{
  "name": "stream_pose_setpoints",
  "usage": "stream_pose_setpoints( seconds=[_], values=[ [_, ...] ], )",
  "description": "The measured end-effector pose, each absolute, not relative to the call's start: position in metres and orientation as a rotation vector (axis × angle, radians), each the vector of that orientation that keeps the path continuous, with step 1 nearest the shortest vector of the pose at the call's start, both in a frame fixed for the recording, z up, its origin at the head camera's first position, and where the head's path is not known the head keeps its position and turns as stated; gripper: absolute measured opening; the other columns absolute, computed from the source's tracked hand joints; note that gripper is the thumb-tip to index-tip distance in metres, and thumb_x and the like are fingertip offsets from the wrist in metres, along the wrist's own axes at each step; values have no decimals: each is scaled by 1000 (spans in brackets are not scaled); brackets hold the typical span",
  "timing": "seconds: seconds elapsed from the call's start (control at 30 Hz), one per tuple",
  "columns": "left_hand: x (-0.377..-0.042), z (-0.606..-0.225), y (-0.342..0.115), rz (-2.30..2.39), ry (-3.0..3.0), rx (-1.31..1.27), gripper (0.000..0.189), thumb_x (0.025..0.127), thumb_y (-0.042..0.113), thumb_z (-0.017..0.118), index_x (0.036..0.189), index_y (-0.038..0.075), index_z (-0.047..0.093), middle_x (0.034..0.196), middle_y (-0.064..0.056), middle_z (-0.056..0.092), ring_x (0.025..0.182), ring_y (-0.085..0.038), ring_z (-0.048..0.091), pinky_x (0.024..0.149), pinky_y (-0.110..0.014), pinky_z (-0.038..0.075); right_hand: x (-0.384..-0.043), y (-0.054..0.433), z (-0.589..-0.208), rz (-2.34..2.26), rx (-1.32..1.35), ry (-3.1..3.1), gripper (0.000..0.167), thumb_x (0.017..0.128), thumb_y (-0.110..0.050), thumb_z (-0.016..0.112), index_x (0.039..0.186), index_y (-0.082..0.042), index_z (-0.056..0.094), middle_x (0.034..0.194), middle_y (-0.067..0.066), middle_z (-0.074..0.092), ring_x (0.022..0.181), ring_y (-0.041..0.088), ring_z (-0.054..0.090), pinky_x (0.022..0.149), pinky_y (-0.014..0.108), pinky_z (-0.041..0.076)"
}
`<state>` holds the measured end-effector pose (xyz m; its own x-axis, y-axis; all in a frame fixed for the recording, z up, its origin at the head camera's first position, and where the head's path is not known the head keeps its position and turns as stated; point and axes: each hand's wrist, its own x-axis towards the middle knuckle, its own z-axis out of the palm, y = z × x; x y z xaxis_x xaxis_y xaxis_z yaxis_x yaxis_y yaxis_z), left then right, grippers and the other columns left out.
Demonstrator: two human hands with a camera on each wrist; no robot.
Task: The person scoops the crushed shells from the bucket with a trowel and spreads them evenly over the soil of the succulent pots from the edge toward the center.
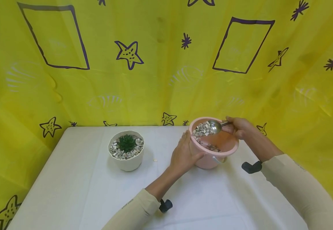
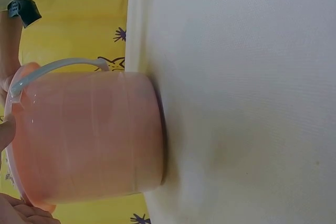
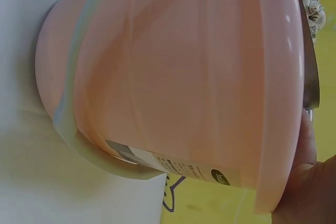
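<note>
My left hand holds the side of a pink bucket just under its rim, thumb toward the front. In the left wrist view, part of that hand's fingers shows at the rim. My right hand grips the handle of a shiny metal scoop over the bucket's mouth. Pale gravel is heaped at the scoop's left side, near the rim. More gravel lies down inside the bucket. The right wrist view shows the scoop's metal edge beyond the rim, with stones beside it.
A white pot with a green succulent set in gravel stands to the left on the white-covered table. A small pale chip lies between pot and bucket. Behind hangs a yellow patterned curtain.
</note>
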<state>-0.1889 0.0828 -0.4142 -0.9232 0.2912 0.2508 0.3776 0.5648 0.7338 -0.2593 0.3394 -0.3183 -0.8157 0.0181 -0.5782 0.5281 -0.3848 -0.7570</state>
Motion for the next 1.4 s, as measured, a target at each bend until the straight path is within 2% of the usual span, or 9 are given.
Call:
stream_pose_setpoints(
  seconds=[0.23, 0.47, 0.57, 0.7, 0.8, 1.1, 1.4],
  values=[
    [-188, -414, 84, -1351, -2682, -569, 106, 89, 45, 85, 168, 11, 24, 170, -10, 30, 156, -31, 29, 118, -54, 35, -256, 347, -318, -2337, 812, 1358, 39, 113, -20, 49, 86, 3, 66, 78, 18, 73, 69, 31, 78, 74, 34, 63],
    [-190, -415, 85, -1080, -2781, -579, 109, 90, 57, 79, 168, 7, 20, 170, -11, 32, 155, -30, 32, 117, -48, 40, -253, 357, -319, -2406, 806, 1216, 38, 111, -21, 51, 87, 5, 66, 81, 20, 73, 73, 32, 78, 78, 33, 63],
    [-192, -414, 87, -901, -2820, -603, 110, 91, 62, 73, 167, 2, 21, 169, -13, 33, 155, -30, 30, 121, -43, 34, -253, 360, -320, -2435, 774, 1146, 40, 112, -21, 48, 88, 7, 64, 82, 23, 73, 74, 34, 78, 80, 32, 62],
    [-192, -412, 87, -730, -2846, -620, 107, 94, 65, 68, 166, 0, 23, 169, -15, 32, 157, -30, 25, 126, -39, 20, -253, 359, -319, -2454, 789, 1099, 38, 111, -20, 49, 89, 7, 63, 85, 25, 73, 76, 36, 78, 82, 33, 62],
    [-191, -409, 86, -654, -2853, -619, 106, 95, 67, 65, 166, 1, 24, 169, -14, 32, 157, -29, 25, 127, -39, 18, -254, 357, -318, -2450, 810, 1108, 37, 111, -20, 51, 89, 7, 63, 84, 24, 73, 76, 35, 78, 81, 32, 62],
    [-187, -413, 86, -733, -2822, -609, 108, 95, 65, 67, 165, -3, 22, 167, -19, 35, 155, -32, 31, 126, -39, 23, -254, 350, -315, -2491, 812, 1066, 34, 110, -19, 52, 90, 6, 63, 83, 23, 73, 76, 34, 78, 81, 34, 62],
    [-179, -408, 83, -813, -2834, -568, 106, 94, 60, 72, 164, -3, 23, 167, -20, 33, 155, -34, 29, 126, -41, 22, -264, 335, -309, -2495, 777, 1060, 36, 111, -20, 50, 90, 7, 63, 83, 25, 73, 74, 37, 77, 80, 34, 62]
  ],
)
